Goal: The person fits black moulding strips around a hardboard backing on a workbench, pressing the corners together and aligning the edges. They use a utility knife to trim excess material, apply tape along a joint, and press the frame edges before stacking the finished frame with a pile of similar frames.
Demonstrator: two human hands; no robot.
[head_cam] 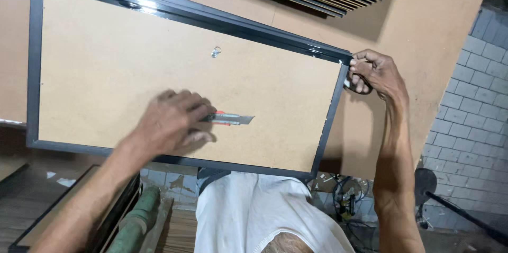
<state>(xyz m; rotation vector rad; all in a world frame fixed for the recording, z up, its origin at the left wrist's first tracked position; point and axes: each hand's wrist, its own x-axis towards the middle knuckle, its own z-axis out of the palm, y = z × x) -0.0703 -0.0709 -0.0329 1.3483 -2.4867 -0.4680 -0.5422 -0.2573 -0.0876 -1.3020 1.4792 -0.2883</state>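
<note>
Left hand (172, 123) lay palm-down on the brown backing board (132, 73) of the black picture frame (328, 113), grip pressed together around the handle of a red and grey utility knife (233, 119). Blade end stuck out past the fingertips, away from the wrist, long axis running roughly level toward the frame's short side rail. Right hand (375, 73) sat well apart beyond that rail, at the frame's far corner, grip curled tight around a dark tool (355, 86), possibly scissors handles; could not tell for certain what kind. Knife tip pointed broadly toward that right grip, with bare board and the side rail between them. Left hand clearly the nearer one to the knife; right hand the nearer one to the corner joint. Small metal hanger (215, 51) was fixed on the board beyond the left grip, apart from both hands. Frame rested tilted over a tan tabletop (423, 20), near rail overhanging the white-clad lap.
</note>
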